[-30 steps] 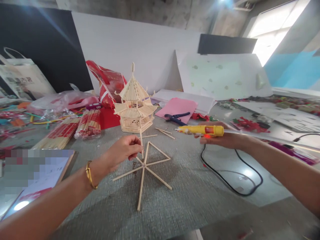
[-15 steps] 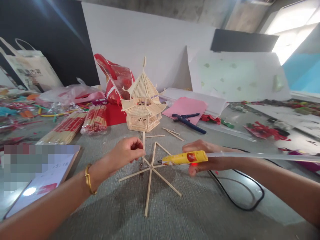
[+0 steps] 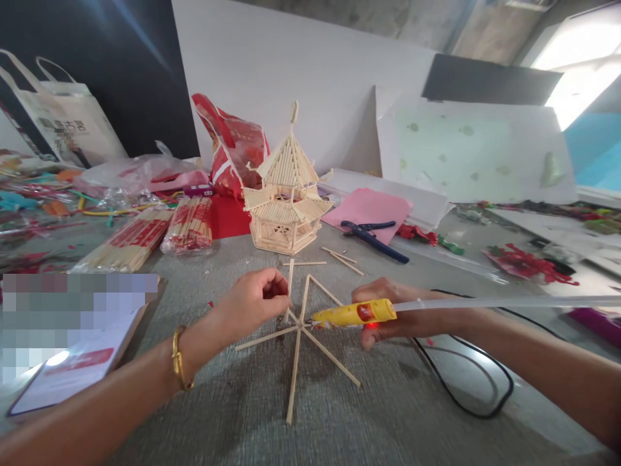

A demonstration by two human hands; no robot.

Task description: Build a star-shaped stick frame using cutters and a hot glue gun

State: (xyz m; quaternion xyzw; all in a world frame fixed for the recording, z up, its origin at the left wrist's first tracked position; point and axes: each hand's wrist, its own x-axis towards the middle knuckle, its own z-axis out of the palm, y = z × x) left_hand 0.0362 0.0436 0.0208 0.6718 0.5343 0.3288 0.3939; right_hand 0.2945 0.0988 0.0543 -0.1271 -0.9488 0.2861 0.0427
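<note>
My left hand (image 3: 257, 294) is closed, thumb and fingers pinching a thin wooden stick (image 3: 291, 275) that points away from me. In my right hand (image 3: 381, 314) is a yellow hot glue gun (image 3: 359, 314) with a red light glowing beneath it and a long clear glue stick (image 3: 466, 302) out of its back. Its nozzle is at the centre of a star-shaped frame of wooden sticks (image 3: 294, 382) lying on the table. One extra stick slants from a tip of that star down behind the glue gun. The pinched stick's lower end is close to the centre; whether it touches is unclear.
Behind the star stands a wooden-stick pagoda model (image 3: 286, 207). Blue-handled cutters (image 3: 373, 239) lie on its right, near pink paper (image 3: 363, 207). Wrapped stick bundles (image 3: 189, 226) and a phone or tablet (image 3: 82, 349) are on the left. A black cable (image 3: 460, 401) loops under my right arm.
The glue gun's nozzle has come closer to the star's centre. My left hand still pinches the stick. The whole view has shifted slightly.
</note>
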